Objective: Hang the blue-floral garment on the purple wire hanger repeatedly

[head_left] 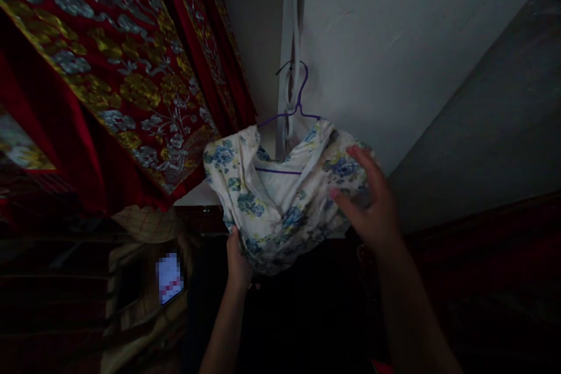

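A white garment with blue flowers (280,198) hangs bunched on a purple wire hanger (294,105), whose hook is caught on a white cord running down the pale wall. My left hand (237,263) grips the garment's lower left edge from underneath, fingers closed on the cloth. My right hand (370,204) is raised at the garment's right side, fingers spread and touching the fabric near the hanger's right shoulder.
A red curtain with gold and silver embroidery (123,70) hangs at the left. A white vertical strip (287,23) runs up the wall behind the hanger. A pale cloth heap (144,280) lies lower left. The lower area is very dark.
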`<action>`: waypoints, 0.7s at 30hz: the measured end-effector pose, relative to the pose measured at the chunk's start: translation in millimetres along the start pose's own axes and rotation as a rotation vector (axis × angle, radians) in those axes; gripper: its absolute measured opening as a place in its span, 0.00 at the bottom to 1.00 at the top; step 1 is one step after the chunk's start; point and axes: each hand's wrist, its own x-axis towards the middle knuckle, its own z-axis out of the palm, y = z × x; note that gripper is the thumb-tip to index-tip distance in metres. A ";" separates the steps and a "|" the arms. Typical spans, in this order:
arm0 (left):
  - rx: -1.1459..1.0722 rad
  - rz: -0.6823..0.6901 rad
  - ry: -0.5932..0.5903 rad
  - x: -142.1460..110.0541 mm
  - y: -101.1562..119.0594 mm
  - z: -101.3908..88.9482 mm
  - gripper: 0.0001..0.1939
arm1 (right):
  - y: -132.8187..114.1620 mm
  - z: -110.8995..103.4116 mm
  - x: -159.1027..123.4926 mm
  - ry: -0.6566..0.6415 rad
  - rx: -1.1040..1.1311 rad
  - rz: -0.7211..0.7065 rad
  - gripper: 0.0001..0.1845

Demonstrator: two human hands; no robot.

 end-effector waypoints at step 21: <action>0.296 0.362 0.121 -43.8 -0.5 1.4 0.30 | -4.7 68.5 -103.3 -0.207 0.550 0.895 0.22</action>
